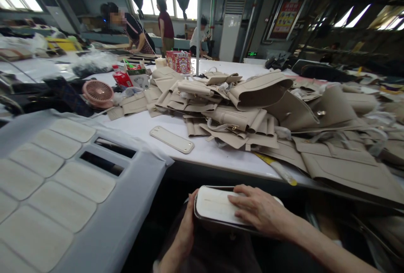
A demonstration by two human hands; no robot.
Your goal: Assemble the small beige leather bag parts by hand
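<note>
On my lap is a long white panel (217,205) with rounded ends, set within a dark rim like the base of a bag; I cannot tell its exact kind. My left hand (187,222) is closed around its left end, thumb by the upper edge. Across the top lies my right hand (255,207), fingers flat and slightly spread on the white surface, touching it. The hand and forearm hide most of the panel's right end. Dark cloth (217,247) covers the lap below.
Beige leather bag pieces (240,117) are heaped on the white table (135,132). One beige strip with metal studs (172,139) lies near its edge. Cream rounded panels (63,199) sit in rows on a grey-covered surface at left. A pink fan (98,93) stands behind. People (166,26) work farther back.
</note>
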